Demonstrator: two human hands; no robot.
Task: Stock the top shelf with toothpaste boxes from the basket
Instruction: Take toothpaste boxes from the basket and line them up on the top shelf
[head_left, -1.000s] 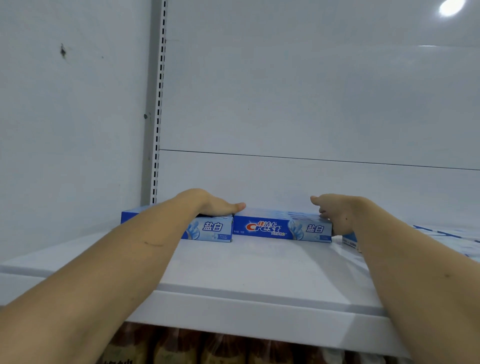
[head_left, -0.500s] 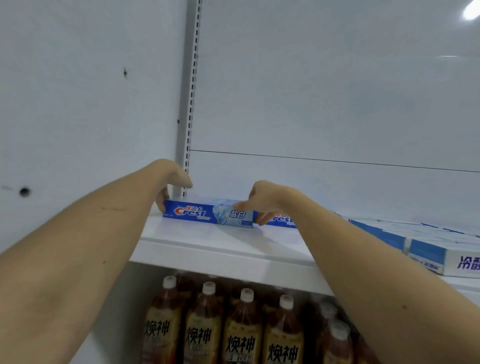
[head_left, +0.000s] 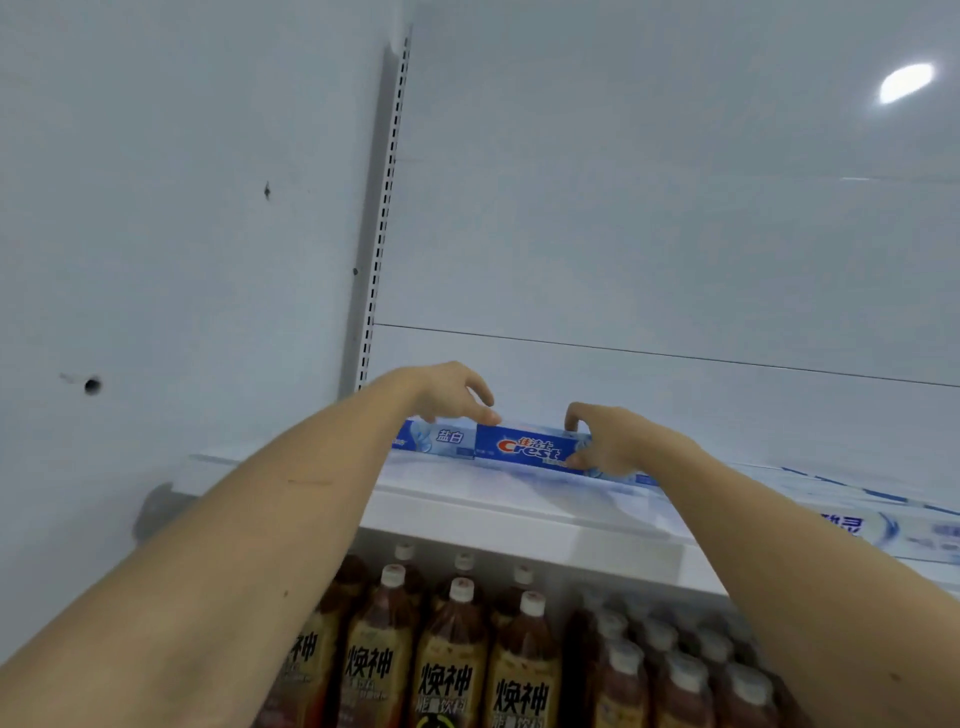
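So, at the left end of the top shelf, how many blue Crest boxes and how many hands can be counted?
Blue Crest boxes: 2
Hands: 2, left hand and right hand
Total: 4

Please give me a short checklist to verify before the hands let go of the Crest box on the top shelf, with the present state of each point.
1. Crest box lies flat on the top shelf: ok.
2. Its printed face looks out to the front: ok.
3. It lines up with the box to its left: ok, end to end.
4. Right hand grips its right end: ok.
5. Left hand touches the boxes: cannot tell; fingers hang just over them.
6. Bottles below are out of the way: ok.
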